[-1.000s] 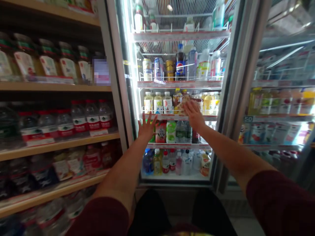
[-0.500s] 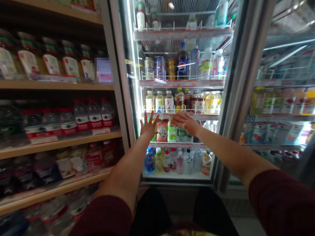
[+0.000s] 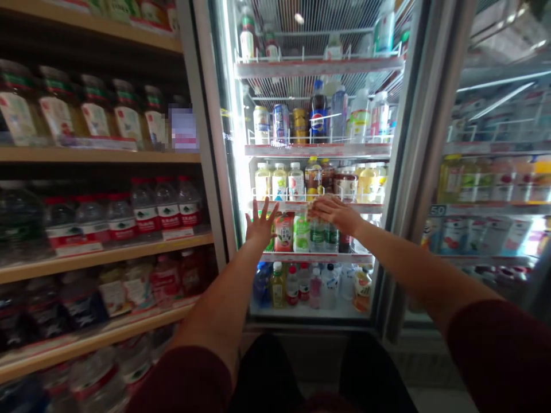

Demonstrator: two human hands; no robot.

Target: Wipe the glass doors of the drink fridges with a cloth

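Observation:
I face an open drinks fridge [image 3: 314,149] lit from inside. My left hand [image 3: 259,221] is raised with its fingers spread, just in front of the left end of the third shelf, next to a pink-labelled bottle [image 3: 284,232]. My right hand [image 3: 333,212] lies on that shelf's red front rail [image 3: 368,207]. Its fingers are pressed together over what looks like a pale cloth [image 3: 317,203]. Above the rail stand yellow and white juice bottles [image 3: 278,180]. Below it are a green bottle [image 3: 301,234] and clear water bottles [image 3: 321,235].
Wooden shelves [image 3: 107,252] on the left carry rows of red-labelled water bottles [image 3: 144,209] and tea bottles [image 3: 94,112]. The swung-open glass door [image 3: 495,172] stands at the right, its frame [image 3: 413,172] beside my right forearm. The bottom fridge shelf [image 3: 310,310] holds small bottles.
My right hand came down from the bottles above the rail and slid left along the rail. My left hand stayed in place, fingers spread.

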